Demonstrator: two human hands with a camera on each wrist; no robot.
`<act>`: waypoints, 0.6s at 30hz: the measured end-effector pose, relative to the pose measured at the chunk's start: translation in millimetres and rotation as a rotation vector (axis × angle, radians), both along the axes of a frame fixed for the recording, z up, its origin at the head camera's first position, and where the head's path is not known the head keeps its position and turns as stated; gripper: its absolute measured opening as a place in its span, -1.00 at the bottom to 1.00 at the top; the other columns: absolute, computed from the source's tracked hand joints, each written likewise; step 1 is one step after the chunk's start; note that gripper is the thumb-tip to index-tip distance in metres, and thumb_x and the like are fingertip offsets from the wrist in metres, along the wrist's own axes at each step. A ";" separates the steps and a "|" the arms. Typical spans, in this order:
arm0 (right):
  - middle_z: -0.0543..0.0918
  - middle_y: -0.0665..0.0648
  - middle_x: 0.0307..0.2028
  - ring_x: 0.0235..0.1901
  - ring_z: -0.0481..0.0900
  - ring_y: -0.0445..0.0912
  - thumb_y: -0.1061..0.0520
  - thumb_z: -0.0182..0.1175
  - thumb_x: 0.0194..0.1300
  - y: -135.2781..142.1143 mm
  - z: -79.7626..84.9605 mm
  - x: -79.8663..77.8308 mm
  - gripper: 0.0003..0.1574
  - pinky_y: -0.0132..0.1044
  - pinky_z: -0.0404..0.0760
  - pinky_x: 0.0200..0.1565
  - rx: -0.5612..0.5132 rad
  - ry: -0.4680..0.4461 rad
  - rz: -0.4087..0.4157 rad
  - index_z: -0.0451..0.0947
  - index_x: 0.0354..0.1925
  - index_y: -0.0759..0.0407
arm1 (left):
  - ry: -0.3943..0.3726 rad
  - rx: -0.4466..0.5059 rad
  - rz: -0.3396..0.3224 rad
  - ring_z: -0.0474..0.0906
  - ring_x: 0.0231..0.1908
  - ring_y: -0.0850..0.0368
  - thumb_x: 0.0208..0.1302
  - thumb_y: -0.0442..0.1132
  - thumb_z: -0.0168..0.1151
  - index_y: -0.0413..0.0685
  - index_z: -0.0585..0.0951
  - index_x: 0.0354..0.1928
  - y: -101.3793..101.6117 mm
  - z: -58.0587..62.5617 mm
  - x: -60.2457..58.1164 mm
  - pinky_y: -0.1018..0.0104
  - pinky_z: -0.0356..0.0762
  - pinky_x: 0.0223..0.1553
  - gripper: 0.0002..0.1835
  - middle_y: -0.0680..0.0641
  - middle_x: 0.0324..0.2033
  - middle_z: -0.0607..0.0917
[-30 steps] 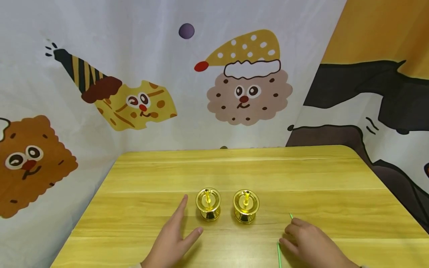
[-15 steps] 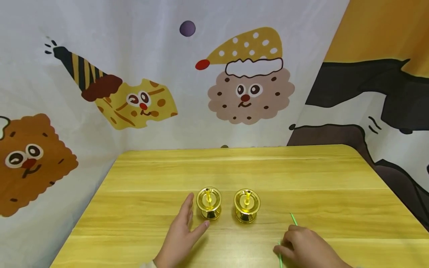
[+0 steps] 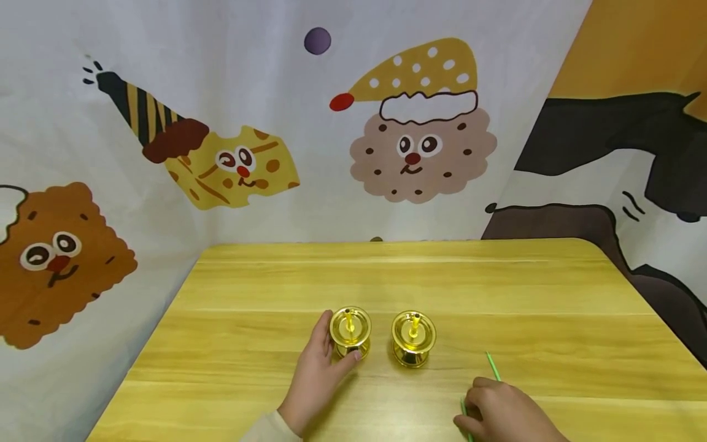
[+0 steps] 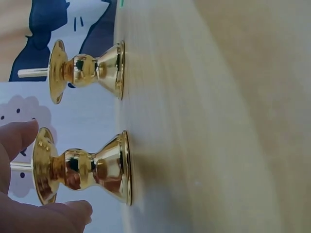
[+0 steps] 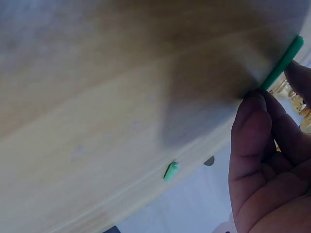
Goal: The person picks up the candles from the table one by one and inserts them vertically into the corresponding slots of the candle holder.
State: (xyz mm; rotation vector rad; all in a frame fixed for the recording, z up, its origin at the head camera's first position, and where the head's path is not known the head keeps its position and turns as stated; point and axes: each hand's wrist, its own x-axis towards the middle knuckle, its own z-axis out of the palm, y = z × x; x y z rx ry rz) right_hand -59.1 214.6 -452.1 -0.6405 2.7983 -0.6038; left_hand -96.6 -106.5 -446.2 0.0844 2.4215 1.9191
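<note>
Two gold candlesticks stand upright, each with a wide dish and a thin central tube. My left hand is around the left candlestick, thumb at its front and fingers along its left side. In the left wrist view, the fingers and thumb lie at opposite sides of the dish rim. The right candlestick stands beside it, untouched. My right hand pinches a thin green stick low over the table, its fingers hiding part of it. Another green stick lies just beyond, partly covered by the hand.
The wooden table has pale yellow grain and rounded far corners. Behind it hangs a white curtain printed with cartoon biscuits and cheese. A cream sleeve shows at the left wrist.
My left hand has moved right, from beside the left candlestick to around it. My right thumb and fingers have closed on the nearer green stick. The head view has shifted slightly.
</note>
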 end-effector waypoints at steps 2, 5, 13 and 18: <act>0.28 -0.28 -0.56 -0.58 0.22 -0.40 -0.11 0.43 0.19 0.5 0.5 0.4 -0.62 -0.42 0.31 -0.55 -0.003 0.007 0.015 0.46 -0.62 -0.20 | -0.016 0.027 0.008 0.04 0.49 -0.20 0.20 -0.29 0.47 -0.33 -0.06 0.55 1.7 -0.9 -2.6 0.07 0.11 0.42 0.07 -0.36 0.51 0.04; 0.29 -0.28 -0.55 -0.58 0.22 -0.40 -0.07 0.44 0.16 0.0 1.4 -0.3 -0.64 -0.43 0.32 -0.56 -0.006 0.004 0.037 0.48 -0.63 -0.21 | -0.031 0.040 0.018 0.07 0.48 -0.18 0.17 -0.32 0.48 -0.33 -0.05 0.55 3.5 -2.3 -6.6 0.06 0.15 0.41 0.09 -0.36 0.51 0.06; 0.33 -0.28 -0.55 -0.57 0.24 -0.44 0.11 0.44 0.15 -2.6 1.9 -0.2 -0.66 -0.47 0.37 -0.58 -0.051 0.047 0.129 0.54 -0.66 -0.11 | 0.004 0.029 0.059 0.28 0.39 -0.20 0.12 -0.30 0.52 -0.36 0.03 0.52 11.0 -5.1 -12.9 -0.08 0.22 0.40 0.06 -0.39 0.42 0.28; 0.30 -0.28 -0.57 -0.59 0.21 -0.43 0.16 0.41 0.18 -5.0 1.0 1.8 -0.62 -0.48 0.34 -0.58 -0.066 0.059 0.126 0.52 -0.68 -0.09 | 0.004 0.074 0.051 0.37 0.35 -0.17 0.12 -0.31 0.52 -0.35 0.07 0.51 13.8 -4.0 -13.7 -0.06 0.29 0.38 0.03 -0.37 0.38 0.36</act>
